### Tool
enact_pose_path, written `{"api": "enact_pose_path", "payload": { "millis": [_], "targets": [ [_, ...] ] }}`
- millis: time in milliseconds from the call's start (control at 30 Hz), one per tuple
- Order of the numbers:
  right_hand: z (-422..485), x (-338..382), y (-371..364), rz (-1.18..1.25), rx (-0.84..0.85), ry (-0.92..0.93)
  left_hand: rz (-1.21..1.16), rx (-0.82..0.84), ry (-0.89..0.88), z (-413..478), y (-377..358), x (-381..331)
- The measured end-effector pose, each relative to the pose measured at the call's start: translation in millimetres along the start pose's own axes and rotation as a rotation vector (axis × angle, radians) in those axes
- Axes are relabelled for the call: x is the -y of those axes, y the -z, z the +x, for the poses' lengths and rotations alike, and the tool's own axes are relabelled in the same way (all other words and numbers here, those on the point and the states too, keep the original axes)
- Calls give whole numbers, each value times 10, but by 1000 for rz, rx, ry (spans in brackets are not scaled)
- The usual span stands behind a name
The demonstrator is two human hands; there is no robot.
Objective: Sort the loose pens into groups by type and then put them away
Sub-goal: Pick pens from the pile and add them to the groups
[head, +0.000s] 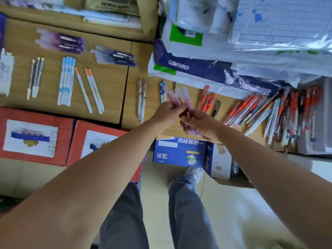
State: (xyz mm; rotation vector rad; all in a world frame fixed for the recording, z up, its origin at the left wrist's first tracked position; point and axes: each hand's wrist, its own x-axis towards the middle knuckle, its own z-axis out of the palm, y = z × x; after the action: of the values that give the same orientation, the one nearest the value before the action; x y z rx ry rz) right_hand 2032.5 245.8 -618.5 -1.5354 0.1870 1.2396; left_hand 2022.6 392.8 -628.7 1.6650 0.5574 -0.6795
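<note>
Your left grip (167, 112) and your right grip (199, 126) both grasp one bunch of pink pens (186, 99). The fingers curl round the dark ends, and the pale ends fan out toward the back. The bunch is over the front edge of the surface (115, 87), near its middle. On the left part lie sorted groups: purple pens (61, 42), blue-white pens (66, 81) and orange-tipped pens (89, 90). Just right of your hands lie a few red pens (206, 99). A mixed pile of loose pens (280, 114) covers the right end, beside the paper packs (197, 69) at the back. A blue box (179, 151) stands below the front edge.
</note>
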Motion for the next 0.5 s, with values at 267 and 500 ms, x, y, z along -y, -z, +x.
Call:
{"api": "enact_pose_path", "payload": {
  "millis": [267,500],
  "targets": [
    [507,585,-995,-46,132,-68,-200,-155,53,-11,1380,83],
    [860,1093,-1723,-156,144,-114,-80,-259,31,106,2164,259]
  ]
}}
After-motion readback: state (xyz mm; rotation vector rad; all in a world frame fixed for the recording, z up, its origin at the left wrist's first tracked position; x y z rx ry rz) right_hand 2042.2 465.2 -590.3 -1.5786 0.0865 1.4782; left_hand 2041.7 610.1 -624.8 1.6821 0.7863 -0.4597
